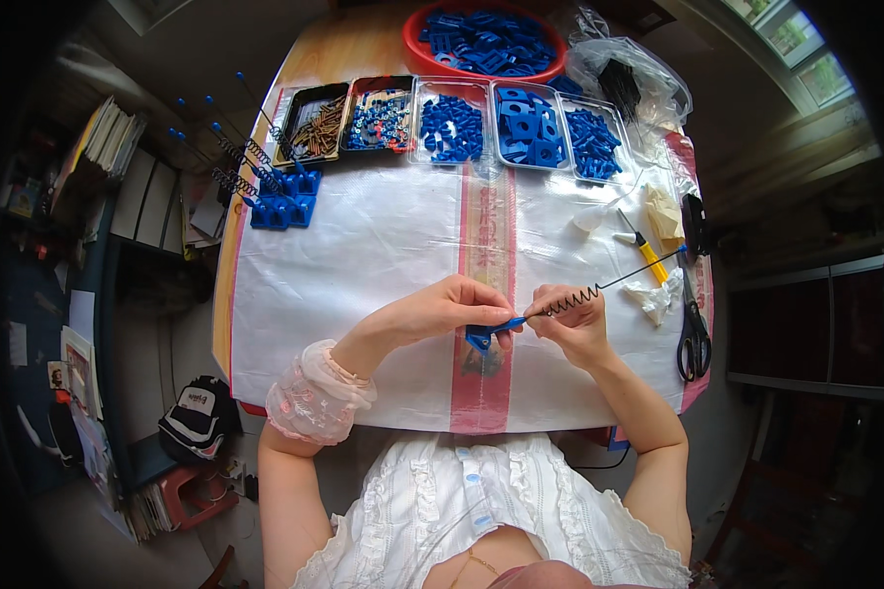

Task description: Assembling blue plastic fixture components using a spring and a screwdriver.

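Observation:
Above the near middle of the table, my left hand (464, 306) is closed on a small blue plastic bracket (478, 338) with a pointed blue piece on it. My right hand (572, 324) pinches the near end of a black coiled spring wire (572, 300), right beside that pointed piece. The wire runs straight out to the upper right and ends in a blue tip (681, 250). Whether the wire's end sits inside the blue piece, my fingers hide. At the far left stand several like assemblies (283, 201), blue bases with upright coiled wires.
Along the back are trays of screws (320, 128), mixed small parts (380, 120), blue pegs (452, 128), blue brackets (530, 128) and blue pieces (595, 142). Behind them stands a red basin (410, 44). Scissors (694, 344), a yellow-handled tool (650, 263) and crumpled paper (650, 297) lie right.

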A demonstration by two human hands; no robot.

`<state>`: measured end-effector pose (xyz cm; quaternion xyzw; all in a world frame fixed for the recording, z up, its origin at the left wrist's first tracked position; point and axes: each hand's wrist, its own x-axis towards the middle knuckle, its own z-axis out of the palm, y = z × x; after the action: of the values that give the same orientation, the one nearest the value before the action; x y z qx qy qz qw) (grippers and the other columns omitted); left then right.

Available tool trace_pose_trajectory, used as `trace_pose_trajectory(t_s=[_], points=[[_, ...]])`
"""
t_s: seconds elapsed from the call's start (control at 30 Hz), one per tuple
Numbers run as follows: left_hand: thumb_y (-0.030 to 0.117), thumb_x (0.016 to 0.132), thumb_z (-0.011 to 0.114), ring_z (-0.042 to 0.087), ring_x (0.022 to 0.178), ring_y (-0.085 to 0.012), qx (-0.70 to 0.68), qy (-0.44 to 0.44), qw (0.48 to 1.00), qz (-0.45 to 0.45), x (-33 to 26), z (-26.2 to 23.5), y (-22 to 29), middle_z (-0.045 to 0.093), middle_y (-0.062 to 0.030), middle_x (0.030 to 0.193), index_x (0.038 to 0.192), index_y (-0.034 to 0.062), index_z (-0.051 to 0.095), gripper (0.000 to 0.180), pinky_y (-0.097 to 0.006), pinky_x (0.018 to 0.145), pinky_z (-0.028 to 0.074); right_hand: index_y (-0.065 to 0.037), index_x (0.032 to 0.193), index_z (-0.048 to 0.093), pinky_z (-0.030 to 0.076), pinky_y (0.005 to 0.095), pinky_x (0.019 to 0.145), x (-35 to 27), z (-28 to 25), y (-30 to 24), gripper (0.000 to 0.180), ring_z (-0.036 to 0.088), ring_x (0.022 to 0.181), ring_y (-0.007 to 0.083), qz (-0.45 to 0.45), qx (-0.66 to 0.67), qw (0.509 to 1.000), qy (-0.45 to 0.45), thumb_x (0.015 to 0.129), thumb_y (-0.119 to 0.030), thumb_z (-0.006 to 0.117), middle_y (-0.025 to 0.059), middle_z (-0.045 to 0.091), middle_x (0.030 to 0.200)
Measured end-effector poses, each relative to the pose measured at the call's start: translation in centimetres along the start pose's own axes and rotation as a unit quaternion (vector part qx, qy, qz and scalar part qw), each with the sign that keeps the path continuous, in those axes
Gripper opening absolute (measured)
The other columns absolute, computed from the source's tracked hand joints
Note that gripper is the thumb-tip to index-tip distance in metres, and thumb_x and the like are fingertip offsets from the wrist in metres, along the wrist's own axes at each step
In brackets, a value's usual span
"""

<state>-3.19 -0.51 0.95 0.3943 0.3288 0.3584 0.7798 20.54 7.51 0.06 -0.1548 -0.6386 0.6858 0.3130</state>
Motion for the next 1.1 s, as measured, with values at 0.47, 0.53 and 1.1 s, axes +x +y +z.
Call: trace_pose_trajectory(t_s=[0.47,0.53,1.1], points=[[0.019,0.098,0.068,0.07,0.092,-0.0115,0.007,-0.005,1.0,0.0,-0.09,0.18,0.32,0.075,-0.0065,0.097,0.112,0.0011,0.073,0.024,-0.024,0.084,0.053,0.003,0.093,0.075,0.044,0.0267,0.062,-0.02,0.04,0.09,0.015,0.059,0.071,0.0111,-0.007,-0.006,1.0,0.004,0.083,0.012,0.074,0.0058,0.07,0.08],[0.018,0.098,0.069,0.069,0.091,-0.0105,0.001,-0.004,1.0,0.0,-0.03,0.05,0.08,0.075,-0.0059,0.096,0.113,0.0019,0.073,0.022,-0.025,0.084,0.053,0.003,0.094,0.075,0.044,0.0264,0.061,0.01,0.02,0.01,0.015,0.059,0.071,0.011,-0.011,-0.015,1.0,-0.003,0.083,0.013,0.073,0.0057,0.069,0.08],[0.024,0.101,0.067,0.071,0.092,-0.0117,-0.009,0.005,1.0,0.002,-0.01,0.04,0.02,0.075,-0.0066,0.097,0.111,0.0015,0.074,0.025,-0.025,0.084,0.053,0.002,0.094,0.076,0.044,0.0257,0.062,0.04,-0.08,0.07,0.016,0.059,0.071,0.0105,0.001,0.002,1.0,0.001,0.082,0.013,0.073,0.0056,0.069,0.08]])
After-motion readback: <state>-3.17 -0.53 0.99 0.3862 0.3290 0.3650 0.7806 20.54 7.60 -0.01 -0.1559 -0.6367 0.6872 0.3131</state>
